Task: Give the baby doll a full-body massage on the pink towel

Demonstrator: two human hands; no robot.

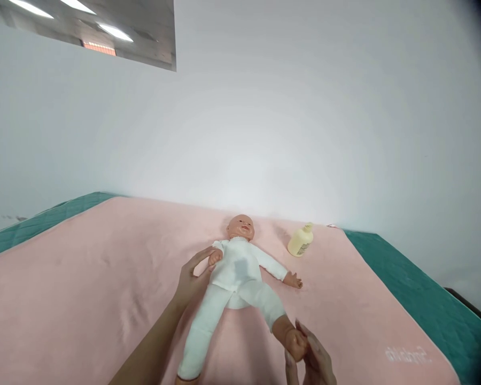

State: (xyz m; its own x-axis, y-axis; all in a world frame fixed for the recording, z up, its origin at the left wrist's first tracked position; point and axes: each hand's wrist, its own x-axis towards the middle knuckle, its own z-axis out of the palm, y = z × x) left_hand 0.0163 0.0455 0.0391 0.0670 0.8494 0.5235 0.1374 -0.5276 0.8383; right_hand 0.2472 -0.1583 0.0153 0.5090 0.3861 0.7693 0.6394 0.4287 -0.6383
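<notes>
A baby doll (pixel 238 264) with a soft white cloth body lies on its back on a pink blanket (pixel 124 289), head toward the wall. My left hand (pixel 190 280) has its thumb and fingers around the doll's small hand, held beside the doll's chest. At the lower right, my right hand (pixel 318 361) grips the doll's bare foot between thumb and fingers. That leg is bent outward, while the other stretches toward me. The doll's far arm lies spread out on the blanket. A greyish patch marks the doll's belly.
A pale yellow pump bottle (pixel 300 241) stands on the blanket to the right of the doll. Under the blanket, a green mattress cover (pixel 401 289) shows at both sides. A white wall (pixel 264 107) rises directly behind, with a reflective panel (pixel 144 27) at the upper left.
</notes>
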